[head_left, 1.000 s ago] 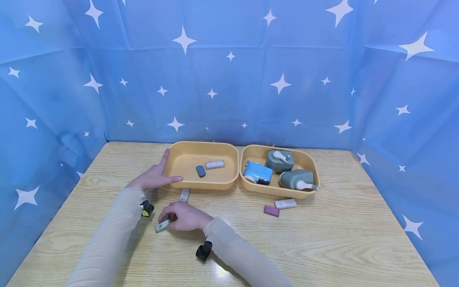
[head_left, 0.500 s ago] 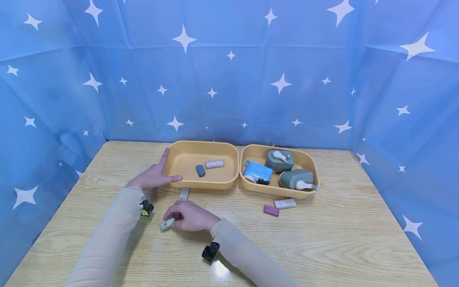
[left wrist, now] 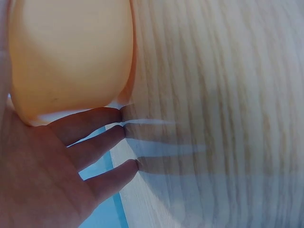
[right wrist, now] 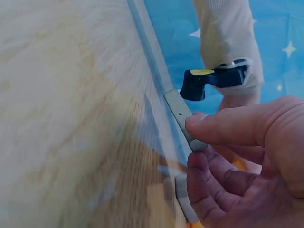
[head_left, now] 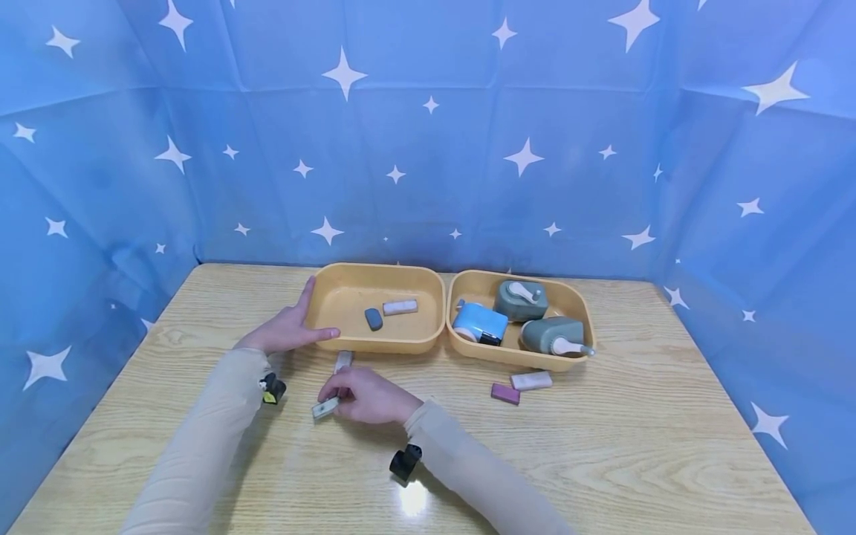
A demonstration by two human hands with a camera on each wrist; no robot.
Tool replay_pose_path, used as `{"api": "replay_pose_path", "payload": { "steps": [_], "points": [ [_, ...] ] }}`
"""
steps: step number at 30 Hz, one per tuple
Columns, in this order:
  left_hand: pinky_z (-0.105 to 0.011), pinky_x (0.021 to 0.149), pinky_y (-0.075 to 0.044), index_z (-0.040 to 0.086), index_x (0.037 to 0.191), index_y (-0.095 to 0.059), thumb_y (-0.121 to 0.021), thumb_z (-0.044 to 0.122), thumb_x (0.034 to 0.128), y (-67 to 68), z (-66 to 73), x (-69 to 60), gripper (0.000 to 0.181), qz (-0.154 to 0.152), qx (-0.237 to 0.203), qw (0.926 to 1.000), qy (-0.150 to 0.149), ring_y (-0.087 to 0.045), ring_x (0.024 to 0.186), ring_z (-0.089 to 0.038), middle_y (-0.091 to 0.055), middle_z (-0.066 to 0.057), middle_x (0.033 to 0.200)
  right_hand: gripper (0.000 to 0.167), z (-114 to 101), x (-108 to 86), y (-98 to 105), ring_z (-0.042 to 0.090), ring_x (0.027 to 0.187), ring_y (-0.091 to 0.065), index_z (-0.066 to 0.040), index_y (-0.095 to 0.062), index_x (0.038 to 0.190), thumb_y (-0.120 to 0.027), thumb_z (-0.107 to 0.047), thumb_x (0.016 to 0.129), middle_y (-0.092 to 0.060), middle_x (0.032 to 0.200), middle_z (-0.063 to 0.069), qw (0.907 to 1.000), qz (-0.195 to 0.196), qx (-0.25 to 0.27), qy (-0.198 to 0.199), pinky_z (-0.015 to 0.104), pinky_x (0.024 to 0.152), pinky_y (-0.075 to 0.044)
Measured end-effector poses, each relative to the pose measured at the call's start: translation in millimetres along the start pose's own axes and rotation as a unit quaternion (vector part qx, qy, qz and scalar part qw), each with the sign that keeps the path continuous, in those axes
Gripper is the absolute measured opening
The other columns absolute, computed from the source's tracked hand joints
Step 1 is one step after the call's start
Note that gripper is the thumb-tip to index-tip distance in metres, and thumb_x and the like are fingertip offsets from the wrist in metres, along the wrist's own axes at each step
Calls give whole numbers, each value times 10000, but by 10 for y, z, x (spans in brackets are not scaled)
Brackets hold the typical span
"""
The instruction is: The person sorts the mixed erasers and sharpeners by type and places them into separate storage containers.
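Note:
My left hand rests against the left end of the left tan tray, its fingers spread straight in the left wrist view. My right hand pinches a pale grey-green block by one end. The right wrist view shows thumb and fingertips of the hand on that block, which has a small dark dot. Just beyond the right hand a light grey block lies on the table, partly hidden. Inside the left tray are a dark blue piece and a whitish block.
Beside it, the right tan tray holds a blue object and two grey-green ones with white handles. In front of that tray, a purple block and a whitish block lie on the wooden table.
My right hand has moved to the right and slightly away from the near edge, carrying the pale grey-green block along. My left hand has stayed at the tray.

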State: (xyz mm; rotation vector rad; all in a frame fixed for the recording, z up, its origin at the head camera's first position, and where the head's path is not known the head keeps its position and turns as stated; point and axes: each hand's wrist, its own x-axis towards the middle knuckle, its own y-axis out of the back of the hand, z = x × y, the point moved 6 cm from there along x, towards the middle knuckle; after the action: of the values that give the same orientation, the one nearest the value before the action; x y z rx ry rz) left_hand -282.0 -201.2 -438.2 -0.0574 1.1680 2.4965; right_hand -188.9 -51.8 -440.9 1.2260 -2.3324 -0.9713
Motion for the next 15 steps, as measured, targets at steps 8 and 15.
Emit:
{"api": "replay_pose_path", "payload": {
  "steps": [8, 15],
  "points": [
    [-601, 1019, -328, 80, 1505, 210, -663, 581, 836, 6, 24, -18, 1208, -9, 30, 10000, 2, -390, 1246, -544, -282, -455, 1390, 206, 61, -53, 84, 38, 861, -498, -122, -700, 1052, -679, -8, 882, -587, 994, -82, 9997, 158, 42, -164, 155, 789, -422],
    [-601, 1018, -330, 89, 1510, 202, -666, 592, 828, 11, 12, -18, 1214, -19, 11, 10000, 57, -386, 1259, -530, -285, -438, 1403, 221, 72, -114, 162, 48, 903, -505, -142, -699, 1070, -674, -19, 889, -586, 1023, -85, 9994, 210, 88, -270, 167, 811, -424]
  ]
}}
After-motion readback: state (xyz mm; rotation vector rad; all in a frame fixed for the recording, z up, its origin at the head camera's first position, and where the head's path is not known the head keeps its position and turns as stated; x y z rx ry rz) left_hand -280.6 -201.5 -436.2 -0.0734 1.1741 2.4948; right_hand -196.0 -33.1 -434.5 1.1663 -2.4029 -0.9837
